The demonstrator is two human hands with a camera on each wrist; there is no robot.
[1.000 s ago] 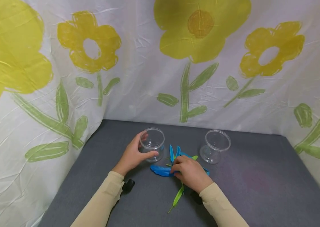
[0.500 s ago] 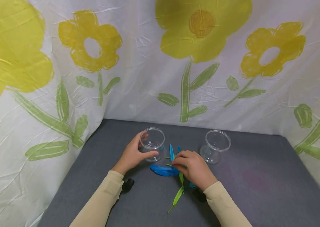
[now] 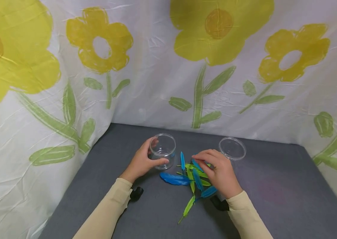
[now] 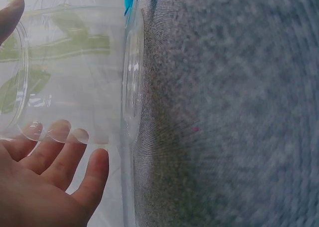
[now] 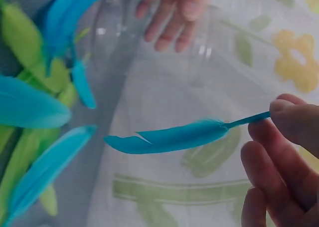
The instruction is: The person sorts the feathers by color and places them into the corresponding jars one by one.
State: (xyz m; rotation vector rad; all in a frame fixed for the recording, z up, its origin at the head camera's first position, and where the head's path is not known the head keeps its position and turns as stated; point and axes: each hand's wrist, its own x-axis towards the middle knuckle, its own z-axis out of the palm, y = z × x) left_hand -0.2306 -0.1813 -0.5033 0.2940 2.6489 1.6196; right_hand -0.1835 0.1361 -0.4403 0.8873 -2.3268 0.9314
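Observation:
My left hand (image 3: pixel 141 164) holds a clear plastic jar (image 3: pixel 163 152), its thumb on the near side and its fingers round the left. Upright on the cloth, the jar shows nothing inside. In the right wrist view, thumb and fingertips of my right hand (image 5: pixel 284 152) pinch a blue feather (image 5: pixel 174 137) by its quill, the vane hanging tip down. Below that hand lies a loose pile of green feathers (image 3: pixel 188 206) and blue feathers (image 3: pixel 174 179), partly hidden by it in the head view.
A second clear jar (image 3: pixel 232 148) stands at the back right, its lower part hidden behind my right hand. Grey cloth (image 3: pixel 276 186) covers the table. A white curtain (image 3: pixel 150 83) printed with yellow flowers hangs along the back and sides.
My right hand has lifted a blue feather from the pile and moved to the right, uncovering more green and blue feathers. The left hand keeps its hold on the jar.

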